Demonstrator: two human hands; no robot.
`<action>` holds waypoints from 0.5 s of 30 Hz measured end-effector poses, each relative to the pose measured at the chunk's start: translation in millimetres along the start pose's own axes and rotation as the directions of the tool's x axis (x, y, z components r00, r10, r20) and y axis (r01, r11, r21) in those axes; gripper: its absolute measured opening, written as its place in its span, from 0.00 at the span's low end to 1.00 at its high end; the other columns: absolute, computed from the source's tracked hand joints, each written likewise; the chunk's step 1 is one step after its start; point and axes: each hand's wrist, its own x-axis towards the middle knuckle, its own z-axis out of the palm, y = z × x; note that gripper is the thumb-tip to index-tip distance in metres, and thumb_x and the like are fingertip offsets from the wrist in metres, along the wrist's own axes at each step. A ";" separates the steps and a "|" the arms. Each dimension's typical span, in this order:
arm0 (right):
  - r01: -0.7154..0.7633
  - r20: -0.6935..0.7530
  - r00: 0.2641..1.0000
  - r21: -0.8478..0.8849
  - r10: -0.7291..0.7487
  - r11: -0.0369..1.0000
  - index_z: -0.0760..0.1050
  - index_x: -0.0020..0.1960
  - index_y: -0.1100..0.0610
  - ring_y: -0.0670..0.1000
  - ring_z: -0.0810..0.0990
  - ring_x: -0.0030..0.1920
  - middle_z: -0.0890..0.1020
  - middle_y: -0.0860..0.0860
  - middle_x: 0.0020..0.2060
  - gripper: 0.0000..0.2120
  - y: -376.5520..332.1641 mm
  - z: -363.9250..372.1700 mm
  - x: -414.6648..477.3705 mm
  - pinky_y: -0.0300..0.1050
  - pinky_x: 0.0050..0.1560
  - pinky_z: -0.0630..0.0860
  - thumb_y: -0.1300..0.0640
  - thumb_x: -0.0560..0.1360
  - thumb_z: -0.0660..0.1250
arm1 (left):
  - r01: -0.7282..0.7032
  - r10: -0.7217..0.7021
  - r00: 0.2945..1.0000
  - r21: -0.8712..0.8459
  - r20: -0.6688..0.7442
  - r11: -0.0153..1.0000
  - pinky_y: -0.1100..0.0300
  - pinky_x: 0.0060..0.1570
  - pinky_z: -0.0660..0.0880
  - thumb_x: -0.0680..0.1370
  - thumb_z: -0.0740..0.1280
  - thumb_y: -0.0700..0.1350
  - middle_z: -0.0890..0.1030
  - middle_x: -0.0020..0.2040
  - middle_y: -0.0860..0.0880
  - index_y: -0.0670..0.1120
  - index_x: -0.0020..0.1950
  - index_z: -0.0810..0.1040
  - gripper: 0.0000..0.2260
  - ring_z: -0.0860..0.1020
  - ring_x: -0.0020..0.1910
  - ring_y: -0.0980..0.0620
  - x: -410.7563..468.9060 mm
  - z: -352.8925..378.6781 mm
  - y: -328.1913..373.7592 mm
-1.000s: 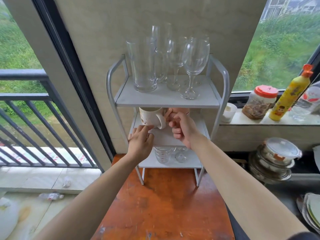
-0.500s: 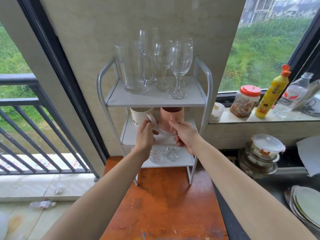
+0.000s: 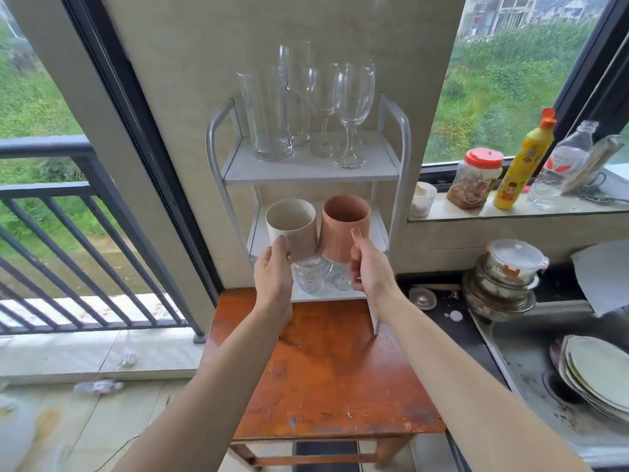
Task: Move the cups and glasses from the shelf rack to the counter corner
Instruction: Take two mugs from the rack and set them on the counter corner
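The left hand point(image 3: 274, 274) grips the cream cup point(image 3: 291, 226), held in front of the shelf rack's point(image 3: 403, 137) middle tier; the right hand point(image 3: 369, 270) grips the pink cup point(image 3: 345, 226) just beside it; glasses point(image 3: 352, 103) stand on the top tier, above the wooden table point(image 3: 326, 369).

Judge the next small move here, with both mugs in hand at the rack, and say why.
Probably draw both mugs straight back toward the body until they are free of the rack. The left hand has its grip on the cream ceramic mug and the right hand on the terracotta pink mug, both seemingly just in front of the white metal shelf rack, under its top shelf of glasses.
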 end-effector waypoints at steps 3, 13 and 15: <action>0.078 -0.063 0.995 0.082 -0.073 0.994 0.62 0.26 0.47 0.47 0.56 0.28 0.62 0.45 0.27 0.27 17.1 -8.0 -23.0 0.40 0.25 0.55 0.40 0.80 0.64 | -0.072 0.071 0.993 -0.005 -0.094 0.997 0.59 0.38 0.66 0.81 0.62 0.56 0.70 0.27 0.59 0.47 0.35 0.69 0.19 0.67 0.31 0.58 -27.7 -5.8 -17.2; 0.204 -0.348 0.922 0.057 -0.172 0.977 0.55 0.33 0.52 0.48 0.57 0.27 0.60 0.51 0.28 0.25 59.2 -88.4 -118.0 0.39 0.25 0.56 0.41 0.77 0.64 | -0.232 0.228 0.962 0.008 0.150 0.973 0.64 0.31 0.66 0.83 0.60 0.55 0.68 0.28 0.57 0.42 0.39 0.74 0.21 0.66 0.30 0.58 -109.4 25.8 -73.7; 0.203 -0.423 0.892 0.057 -0.161 0.977 0.57 0.30 0.50 0.48 0.57 0.26 0.61 0.49 0.27 0.23 62.3 -114.5 -139.3 0.39 0.24 0.56 0.43 0.78 0.63 | -0.245 0.236 0.942 0.010 0.239 0.969 0.66 0.29 0.64 0.83 0.59 0.55 0.68 0.28 0.57 0.43 0.37 0.72 0.21 0.65 0.29 0.59 -127.4 47.5 -80.7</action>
